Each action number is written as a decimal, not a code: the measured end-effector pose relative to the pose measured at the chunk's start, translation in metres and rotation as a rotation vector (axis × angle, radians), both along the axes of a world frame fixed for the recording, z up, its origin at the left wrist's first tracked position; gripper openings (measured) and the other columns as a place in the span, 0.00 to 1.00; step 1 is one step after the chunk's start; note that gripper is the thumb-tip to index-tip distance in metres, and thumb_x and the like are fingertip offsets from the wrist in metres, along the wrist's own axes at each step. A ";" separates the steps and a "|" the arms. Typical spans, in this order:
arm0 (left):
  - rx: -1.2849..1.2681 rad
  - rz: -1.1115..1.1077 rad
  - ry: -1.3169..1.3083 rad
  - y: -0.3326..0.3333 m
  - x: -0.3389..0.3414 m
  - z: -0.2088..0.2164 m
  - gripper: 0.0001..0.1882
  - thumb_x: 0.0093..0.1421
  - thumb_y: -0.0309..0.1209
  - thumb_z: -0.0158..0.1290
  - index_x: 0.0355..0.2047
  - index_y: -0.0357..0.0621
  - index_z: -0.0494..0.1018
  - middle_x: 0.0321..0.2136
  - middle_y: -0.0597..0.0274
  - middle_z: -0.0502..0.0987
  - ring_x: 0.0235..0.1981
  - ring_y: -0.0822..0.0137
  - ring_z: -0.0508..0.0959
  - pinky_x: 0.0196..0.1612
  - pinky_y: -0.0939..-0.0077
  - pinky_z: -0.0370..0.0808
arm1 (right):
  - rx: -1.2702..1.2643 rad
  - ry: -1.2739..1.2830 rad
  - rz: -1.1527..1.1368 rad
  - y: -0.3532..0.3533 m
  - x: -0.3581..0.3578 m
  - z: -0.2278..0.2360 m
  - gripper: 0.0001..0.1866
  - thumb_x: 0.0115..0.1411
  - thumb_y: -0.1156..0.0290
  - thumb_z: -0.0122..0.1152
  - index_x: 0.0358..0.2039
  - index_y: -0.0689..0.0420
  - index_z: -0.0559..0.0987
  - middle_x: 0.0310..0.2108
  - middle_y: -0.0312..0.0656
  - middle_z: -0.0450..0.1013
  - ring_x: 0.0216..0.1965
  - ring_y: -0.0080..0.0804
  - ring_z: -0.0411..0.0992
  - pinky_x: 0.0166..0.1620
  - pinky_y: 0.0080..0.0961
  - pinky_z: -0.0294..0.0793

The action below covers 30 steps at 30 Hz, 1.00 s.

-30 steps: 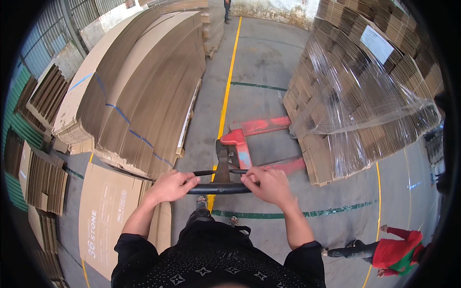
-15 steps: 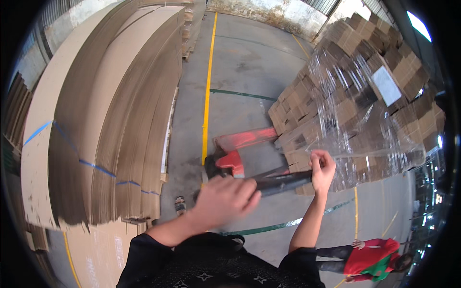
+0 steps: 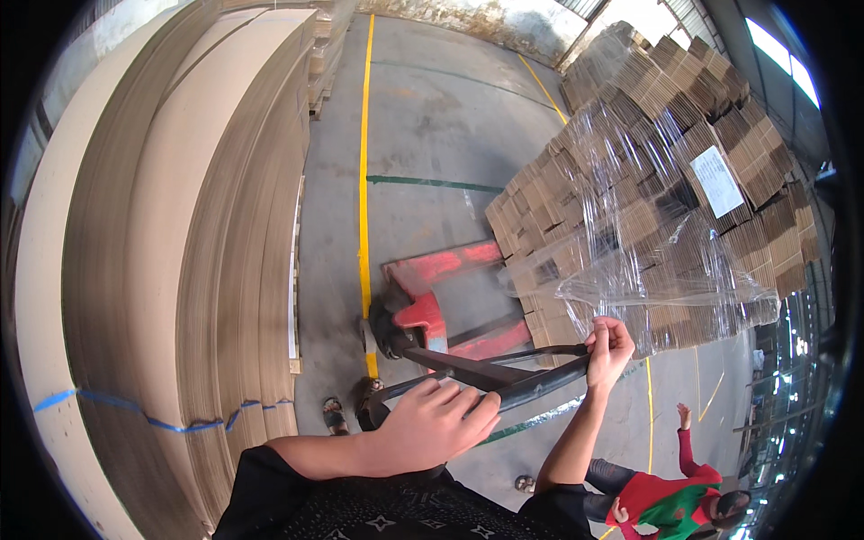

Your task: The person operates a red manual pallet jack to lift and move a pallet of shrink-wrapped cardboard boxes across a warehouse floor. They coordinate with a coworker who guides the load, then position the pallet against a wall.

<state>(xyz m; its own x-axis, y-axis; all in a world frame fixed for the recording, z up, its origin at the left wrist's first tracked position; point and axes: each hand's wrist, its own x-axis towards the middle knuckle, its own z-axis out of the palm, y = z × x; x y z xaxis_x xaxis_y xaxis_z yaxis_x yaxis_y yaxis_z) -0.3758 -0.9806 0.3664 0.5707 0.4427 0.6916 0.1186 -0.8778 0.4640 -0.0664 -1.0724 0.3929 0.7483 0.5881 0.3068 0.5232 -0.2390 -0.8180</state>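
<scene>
Right hand (image 3: 612, 353) curled round right end of black handle (image 3: 544, 384); left hand (image 3: 432, 421) over other side, half curled, grip hard to tell. Red pallet jack (image 3: 421, 313) on floor (image 3: 432, 117), forks (image 3: 461, 260) running up to wrapped cardboard stack (image 3: 643, 238).

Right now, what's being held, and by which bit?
The right hand grips the black handle of the red pallet truck by its right end; whether the left hand grips can't be told.

The grey floor (image 3: 432, 121), lined in yellow and green, carries a red pallet jack (image 3: 421, 314) and a wooden pallet (image 3: 295, 366).
</scene>
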 end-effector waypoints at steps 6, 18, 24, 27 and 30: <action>0.071 -0.033 0.070 0.047 0.013 0.008 0.12 0.53 0.37 0.67 0.34 0.50 0.78 0.20 0.75 0.74 0.17 0.74 0.72 0.22 0.79 0.64 | 0.091 -0.039 -0.055 0.020 0.008 -0.012 0.09 0.67 0.70 0.58 0.33 0.62 0.79 0.18 0.30 0.69 0.19 0.13 0.63 0.23 0.13 0.58; 0.027 -0.236 0.175 0.069 0.041 0.031 0.13 0.57 0.37 0.61 0.40 0.47 0.75 0.22 0.73 0.68 0.23 0.75 0.72 0.26 0.79 0.64 | 0.142 0.047 -0.151 0.034 0.022 -0.001 0.09 0.66 0.71 0.59 0.30 0.61 0.78 0.18 0.30 0.69 0.18 0.13 0.63 0.22 0.14 0.58; -0.024 -0.372 0.164 0.099 0.017 0.020 0.16 0.56 0.44 0.64 0.41 0.53 0.78 0.23 0.76 0.69 0.22 0.76 0.70 0.26 0.80 0.63 | 0.131 -0.099 -0.300 0.036 -0.009 -0.003 0.10 0.65 0.71 0.60 0.28 0.62 0.77 0.18 0.30 0.68 0.15 0.13 0.61 0.19 0.15 0.56; -0.100 -0.492 0.188 0.130 0.003 0.018 0.17 0.56 0.45 0.63 0.42 0.53 0.78 0.24 0.75 0.71 0.23 0.75 0.72 0.25 0.81 0.65 | 0.176 -0.148 -0.402 0.034 -0.041 -0.004 0.11 0.66 0.70 0.60 0.27 0.62 0.77 0.18 0.31 0.67 0.15 0.13 0.59 0.19 0.15 0.56; -0.137 -0.601 0.227 0.165 -0.009 0.015 0.19 0.57 0.48 0.62 0.43 0.53 0.77 0.25 0.73 0.73 0.24 0.73 0.76 0.25 0.79 0.68 | 0.174 -0.185 -0.492 0.035 -0.076 -0.005 0.12 0.66 0.70 0.59 0.27 0.62 0.76 0.18 0.31 0.65 0.16 0.13 0.58 0.20 0.14 0.55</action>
<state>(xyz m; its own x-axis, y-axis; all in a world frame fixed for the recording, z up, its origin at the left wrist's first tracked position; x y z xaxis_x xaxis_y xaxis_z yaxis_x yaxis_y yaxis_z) -0.3848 -0.8157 0.3812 0.8711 0.0770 0.4850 -0.2658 -0.7565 0.5976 -0.1425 -1.0374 0.3882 0.8463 0.1115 0.5210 0.5230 -0.3606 -0.7723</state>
